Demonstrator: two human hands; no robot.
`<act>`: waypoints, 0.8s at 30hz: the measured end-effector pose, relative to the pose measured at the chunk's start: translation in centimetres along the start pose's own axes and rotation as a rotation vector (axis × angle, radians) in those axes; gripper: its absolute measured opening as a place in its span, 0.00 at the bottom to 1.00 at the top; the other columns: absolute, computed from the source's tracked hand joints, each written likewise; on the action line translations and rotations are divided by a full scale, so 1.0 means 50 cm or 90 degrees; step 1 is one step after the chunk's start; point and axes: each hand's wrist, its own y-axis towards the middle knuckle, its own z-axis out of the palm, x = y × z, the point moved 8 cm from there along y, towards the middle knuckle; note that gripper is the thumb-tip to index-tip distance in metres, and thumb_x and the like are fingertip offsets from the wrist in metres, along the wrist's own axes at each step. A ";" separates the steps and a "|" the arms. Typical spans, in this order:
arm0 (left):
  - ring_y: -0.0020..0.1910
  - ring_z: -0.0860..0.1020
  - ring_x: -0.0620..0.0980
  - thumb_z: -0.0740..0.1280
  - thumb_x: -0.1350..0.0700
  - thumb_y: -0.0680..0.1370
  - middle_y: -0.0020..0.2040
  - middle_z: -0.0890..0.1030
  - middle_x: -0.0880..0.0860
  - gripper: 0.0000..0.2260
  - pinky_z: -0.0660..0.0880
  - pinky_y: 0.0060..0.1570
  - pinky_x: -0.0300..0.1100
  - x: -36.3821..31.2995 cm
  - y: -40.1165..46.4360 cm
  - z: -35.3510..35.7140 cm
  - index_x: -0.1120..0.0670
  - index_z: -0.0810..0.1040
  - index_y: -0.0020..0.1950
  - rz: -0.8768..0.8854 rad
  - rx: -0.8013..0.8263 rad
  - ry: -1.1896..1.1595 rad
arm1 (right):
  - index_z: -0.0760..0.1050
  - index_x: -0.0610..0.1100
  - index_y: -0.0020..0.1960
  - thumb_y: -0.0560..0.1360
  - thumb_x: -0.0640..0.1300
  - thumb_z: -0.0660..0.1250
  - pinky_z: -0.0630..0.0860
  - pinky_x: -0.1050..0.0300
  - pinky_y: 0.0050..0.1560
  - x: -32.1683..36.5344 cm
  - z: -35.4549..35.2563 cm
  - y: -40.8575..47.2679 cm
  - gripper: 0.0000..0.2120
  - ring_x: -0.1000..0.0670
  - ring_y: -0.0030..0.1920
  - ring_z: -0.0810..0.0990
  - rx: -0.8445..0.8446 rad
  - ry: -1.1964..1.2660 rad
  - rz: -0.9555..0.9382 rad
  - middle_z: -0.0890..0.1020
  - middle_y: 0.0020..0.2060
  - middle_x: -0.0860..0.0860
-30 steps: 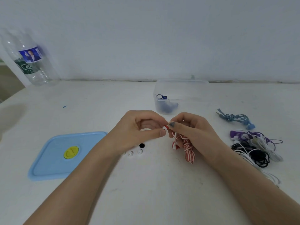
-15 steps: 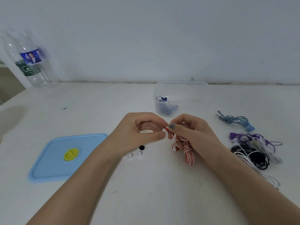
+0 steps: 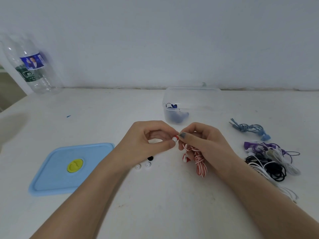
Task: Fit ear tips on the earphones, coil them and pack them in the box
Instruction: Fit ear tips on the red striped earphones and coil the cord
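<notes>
My right hand (image 3: 205,140) pinches one red earbud of the red-and-white striped earphones (image 3: 200,163), whose bundled cable hangs below the hand onto the table. My left hand (image 3: 146,144) pinches a small white ear tip (image 3: 174,138) between thumb and forefinger, right at the earbud's end. Three loose ear tips, one black (image 3: 150,158) and two white (image 3: 148,164), lie beside my left wrist. The clear plastic box (image 3: 191,107) stands just behind my hands with a dark blue earphone coil inside.
A blue lid (image 3: 69,168) with a yellow knob lies at the left. A heap of purple, white and black earphones (image 3: 271,161) and a teal coil (image 3: 250,128) lie at the right. An empty plastic bottle (image 3: 32,66) stands at the back left against the wall.
Both hands stay together with only small finger shifts; the white ear tip now shows more plainly at the earbud's end. The view has tilted slightly.
</notes>
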 end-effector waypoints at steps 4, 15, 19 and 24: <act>0.50 0.85 0.61 0.70 0.69 0.78 0.48 0.86 0.61 0.04 0.80 0.58 0.51 0.005 -0.001 0.006 0.64 0.82 0.52 -0.024 0.017 -0.083 | 0.78 0.37 0.44 0.77 0.38 0.69 0.76 0.50 0.35 0.000 0.002 -0.001 0.05 0.44 0.27 0.73 0.001 0.001 -0.007 0.83 0.33 0.43; 0.50 0.85 0.64 0.71 0.71 0.76 0.46 0.87 0.60 0.09 0.80 0.53 0.59 0.013 0.001 0.003 0.59 0.81 0.52 -0.046 0.002 -0.053 | 0.77 0.38 0.46 0.77 0.37 0.68 0.76 0.55 0.29 0.003 -0.004 0.000 0.03 0.42 0.29 0.75 -0.025 0.021 -0.018 0.83 0.35 0.41; 0.49 0.86 0.59 0.69 0.74 0.76 0.48 0.86 0.60 0.10 0.81 0.51 0.50 0.011 0.002 0.005 0.60 0.81 0.48 -0.031 -0.004 -0.067 | 0.79 0.40 0.47 0.78 0.36 0.67 0.76 0.56 0.30 0.008 -0.003 -0.003 0.03 0.43 0.28 0.75 -0.027 0.010 -0.040 0.84 0.35 0.43; 0.46 0.86 0.49 0.70 0.75 0.75 0.48 0.87 0.57 0.08 0.78 0.43 0.31 0.004 0.003 0.007 0.64 0.80 0.48 -0.025 -0.013 -0.048 | 0.81 0.41 0.49 0.79 0.35 0.66 0.76 0.59 0.30 0.012 -0.005 -0.003 0.06 0.45 0.28 0.76 -0.042 0.009 -0.055 0.84 0.35 0.46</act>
